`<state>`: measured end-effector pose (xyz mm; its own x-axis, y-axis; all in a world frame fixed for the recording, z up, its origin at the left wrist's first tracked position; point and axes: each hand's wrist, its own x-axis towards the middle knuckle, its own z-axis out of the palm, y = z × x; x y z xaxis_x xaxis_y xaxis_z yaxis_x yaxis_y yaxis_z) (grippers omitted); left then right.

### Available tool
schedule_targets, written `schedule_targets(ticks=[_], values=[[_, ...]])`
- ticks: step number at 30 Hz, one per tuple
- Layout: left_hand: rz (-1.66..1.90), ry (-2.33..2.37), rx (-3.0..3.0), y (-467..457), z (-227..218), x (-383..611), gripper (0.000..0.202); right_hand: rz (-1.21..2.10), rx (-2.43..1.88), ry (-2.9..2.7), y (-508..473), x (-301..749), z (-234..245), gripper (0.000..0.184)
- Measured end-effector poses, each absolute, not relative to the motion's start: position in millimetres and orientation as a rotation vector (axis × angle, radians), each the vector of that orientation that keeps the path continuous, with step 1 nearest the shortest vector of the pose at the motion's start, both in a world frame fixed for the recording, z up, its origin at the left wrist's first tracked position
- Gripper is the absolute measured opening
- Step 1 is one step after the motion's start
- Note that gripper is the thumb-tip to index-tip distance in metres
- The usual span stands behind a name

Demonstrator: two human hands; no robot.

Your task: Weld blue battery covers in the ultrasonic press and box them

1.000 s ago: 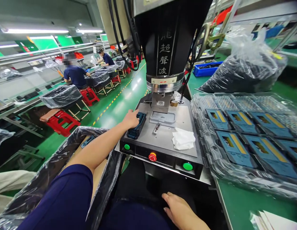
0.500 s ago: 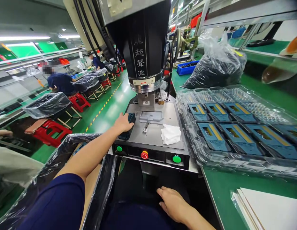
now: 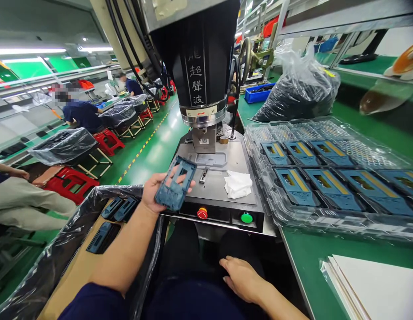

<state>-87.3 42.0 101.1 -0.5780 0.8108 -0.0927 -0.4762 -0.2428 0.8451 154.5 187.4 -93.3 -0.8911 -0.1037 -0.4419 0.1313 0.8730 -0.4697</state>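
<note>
My left hand (image 3: pixel 150 194) is closed round the edge of a dark blue plastic housing (image 3: pixel 173 198), a shell with a rectangular window. It is held tilted over the front left corner of the machine's metal plate (image 3: pixel 213 186), its hollow inner side towards me, fingers showing through the window. On my lap lies my right hand (image 3: pixel 241 278), its fingers loosely stretched out and nothing visible in it. Behind the housing, the machine's metal horn (image 3: pixel 204 141) stands above a pale fixture (image 3: pixel 211 160) on the plate. Similar housings (image 3: pixel 103 238) lie on cardboard in the black-lined box to the left.
A clear tray (image 3: pixel 276 218) with several blue housings carrying yellow strips stands on the right bench. A white cloth (image 3: pixel 238 184), a red stop button (image 3: pixel 202 214) and a green button (image 3: pixel 246 218) are on the machine. The plastic-lined box (image 3: pixel 126 189) borders my left arm; co-workers sit beyond.
My left hand has brought the housing from the plate's left edge towards me and turned it, so its inner side now shows. The box's contents are more exposed. My right hand stays on my lap.
</note>
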Motion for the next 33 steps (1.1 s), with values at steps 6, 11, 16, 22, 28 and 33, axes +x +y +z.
schedule_targets(ticks=[6,11,16,22,28,33], values=[[1.764,0.841,0.157,26,29,-22,0.04,-0.808,0.047,2.599,183,175,-46,0.038],[1.47,0.944,-0.156,6,-20,11,0.051,-0.965,0.156,2.69,192,218,14,0.038],[1.319,1.058,-0.136,4,-36,7,0.062,-0.864,0.853,2.781,216,295,40,0.04],[1.214,1.227,-0.152,31,-18,17,0.061,-0.454,1.901,2.14,258,423,43,0.044],[1.134,1.256,-0.154,57,-12,35,0.056,-0.194,2.426,1.437,293,544,40,0.045],[1.082,1.291,-0.167,70,-14,48,0.055,-0.253,2.423,1.287,306,584,19,0.038]])
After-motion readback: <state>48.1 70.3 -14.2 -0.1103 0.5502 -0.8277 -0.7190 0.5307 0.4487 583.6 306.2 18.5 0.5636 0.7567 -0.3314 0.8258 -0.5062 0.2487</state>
